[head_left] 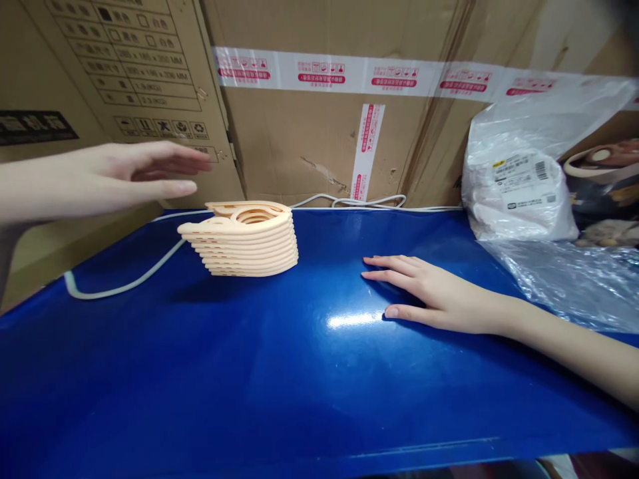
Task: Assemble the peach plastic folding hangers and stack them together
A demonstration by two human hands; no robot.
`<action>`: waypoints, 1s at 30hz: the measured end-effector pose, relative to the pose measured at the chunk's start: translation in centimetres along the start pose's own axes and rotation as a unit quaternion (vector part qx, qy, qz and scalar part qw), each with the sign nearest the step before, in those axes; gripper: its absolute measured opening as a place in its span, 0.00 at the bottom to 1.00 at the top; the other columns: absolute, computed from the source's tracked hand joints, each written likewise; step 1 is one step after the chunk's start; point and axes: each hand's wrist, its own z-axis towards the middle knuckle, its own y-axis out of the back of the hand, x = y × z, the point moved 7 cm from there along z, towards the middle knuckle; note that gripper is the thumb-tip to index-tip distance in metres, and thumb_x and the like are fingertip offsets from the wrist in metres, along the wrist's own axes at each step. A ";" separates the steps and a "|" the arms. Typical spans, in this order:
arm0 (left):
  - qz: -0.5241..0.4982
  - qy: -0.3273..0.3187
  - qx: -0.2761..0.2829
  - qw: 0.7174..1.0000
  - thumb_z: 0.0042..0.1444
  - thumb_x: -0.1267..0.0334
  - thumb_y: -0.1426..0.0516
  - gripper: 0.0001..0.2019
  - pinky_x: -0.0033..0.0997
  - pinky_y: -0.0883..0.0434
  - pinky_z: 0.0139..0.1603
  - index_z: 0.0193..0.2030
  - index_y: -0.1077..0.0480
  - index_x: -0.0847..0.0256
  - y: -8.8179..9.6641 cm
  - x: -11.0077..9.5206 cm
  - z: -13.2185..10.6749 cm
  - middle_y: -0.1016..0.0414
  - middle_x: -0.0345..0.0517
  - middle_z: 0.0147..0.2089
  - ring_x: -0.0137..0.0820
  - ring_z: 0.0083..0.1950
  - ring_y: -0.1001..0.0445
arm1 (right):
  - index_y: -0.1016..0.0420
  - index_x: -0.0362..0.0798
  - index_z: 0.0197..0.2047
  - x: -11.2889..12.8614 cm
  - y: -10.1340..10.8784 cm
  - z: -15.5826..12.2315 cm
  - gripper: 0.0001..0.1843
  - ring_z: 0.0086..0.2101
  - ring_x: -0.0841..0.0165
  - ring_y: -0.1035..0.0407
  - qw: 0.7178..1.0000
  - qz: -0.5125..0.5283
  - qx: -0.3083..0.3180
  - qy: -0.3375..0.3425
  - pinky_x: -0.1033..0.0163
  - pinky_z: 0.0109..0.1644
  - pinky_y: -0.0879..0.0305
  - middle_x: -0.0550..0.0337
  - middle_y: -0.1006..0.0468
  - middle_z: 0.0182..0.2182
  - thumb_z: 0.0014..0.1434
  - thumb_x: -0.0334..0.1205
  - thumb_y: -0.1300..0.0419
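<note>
A leaning stack of several flat peach-coloured plastic pieces [244, 241] stands on the glossy blue table top [279, 372], left of centre. My left hand [134, 174] hovers in the air above and to the left of the stack, fingers stretched out and together, holding nothing. My right hand [429, 293] lies flat, palm down, on the blue surface to the right of the stack, fingers extended and empty. Neither hand touches the stack.
Large cardboard boxes [319, 133] with red-and-white tape wall off the back. A white cable [124, 285] runs along the table's left and rear edge. A crumpled clear plastic bag with a labelled white packet [524, 193] sits at the right rear.
</note>
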 end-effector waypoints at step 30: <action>-0.041 0.047 0.071 0.996 0.50 0.41 0.46 0.32 0.42 0.36 0.58 0.55 0.29 0.60 -2.2 -2.3 0.1 0.22 0.42 0.52 0.39 0.52 0.27 | 0.39 0.52 0.67 0.5 0.1 0.1 0.32 0.64 0.55 0.44 1.000 0.010 -0.001 0.000 0.44 0.66 0.45 0.50 0.43 0.68 0.65 0.57 0.47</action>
